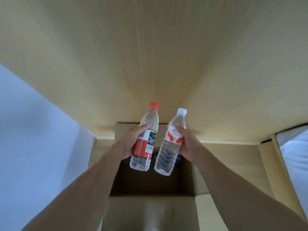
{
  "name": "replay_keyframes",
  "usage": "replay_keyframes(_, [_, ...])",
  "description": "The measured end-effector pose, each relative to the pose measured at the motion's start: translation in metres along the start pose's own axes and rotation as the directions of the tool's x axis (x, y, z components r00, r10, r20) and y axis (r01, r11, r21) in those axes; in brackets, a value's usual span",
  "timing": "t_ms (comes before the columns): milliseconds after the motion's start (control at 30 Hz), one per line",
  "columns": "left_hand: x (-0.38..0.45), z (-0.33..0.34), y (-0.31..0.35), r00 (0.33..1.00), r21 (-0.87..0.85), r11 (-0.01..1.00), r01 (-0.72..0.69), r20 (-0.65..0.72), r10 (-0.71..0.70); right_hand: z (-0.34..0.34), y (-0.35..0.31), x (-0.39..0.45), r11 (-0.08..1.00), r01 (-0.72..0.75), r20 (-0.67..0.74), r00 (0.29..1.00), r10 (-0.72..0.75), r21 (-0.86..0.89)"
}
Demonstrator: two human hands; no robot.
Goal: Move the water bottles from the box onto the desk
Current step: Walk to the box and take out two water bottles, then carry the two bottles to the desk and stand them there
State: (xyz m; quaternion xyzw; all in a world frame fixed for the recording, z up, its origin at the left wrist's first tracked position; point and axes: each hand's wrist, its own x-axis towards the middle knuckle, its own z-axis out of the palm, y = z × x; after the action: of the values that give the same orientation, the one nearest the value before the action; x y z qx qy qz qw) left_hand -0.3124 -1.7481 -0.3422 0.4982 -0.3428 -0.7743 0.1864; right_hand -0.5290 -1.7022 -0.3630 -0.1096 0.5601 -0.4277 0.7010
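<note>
While hands hold bottles | wooden desk (150, 55) bare | wall (25, 130) perhaps left

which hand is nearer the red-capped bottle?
Left. The left hand grips the red-capped bottle around its label, over the open cardboard box. The right hand sits further right, with its own grip on the white-capped bottle.

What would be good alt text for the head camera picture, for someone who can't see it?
Seen from above, a person's left hand grips a red-capped water bottle and the right hand a white-capped water bottle, both held over an open cardboard box in front of a light wooden desk.
</note>
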Motion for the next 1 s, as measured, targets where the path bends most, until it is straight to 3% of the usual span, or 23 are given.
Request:
replay_keyframes(200, [-0.038, 0.029, 0.029, 1.0, 0.006, 1.0, 0.005, 0.004, -0.005, 0.012, -0.035, -0.044, 0.997, 0.066, 0.04, 0.997, -0.064, -0.033])
replay_keyframes(400, [-0.058, 0.038, 0.051, 0.996, 0.096, 0.995, -0.008, 0.089, -0.001, 0.024, -0.056, -0.084, 0.992, 0.112, -0.016, 0.993, -0.113, -0.051])
replay_keyframes(600, [-0.078, 0.038, 0.064, 0.977, 0.004, 0.996, 0.095, 0.194, -0.094, 0.032, -0.053, -0.121, 0.984, 0.169, -0.136, 0.975, -0.174, -0.052])
replay_keyframes(1000, [-0.092, 0.091, 0.067, 0.952, 0.299, 0.949, -0.097, 0.308, 0.0, 0.021, -0.026, -0.204, 0.947, 0.319, -0.334, 0.897, -0.29, 0.034])
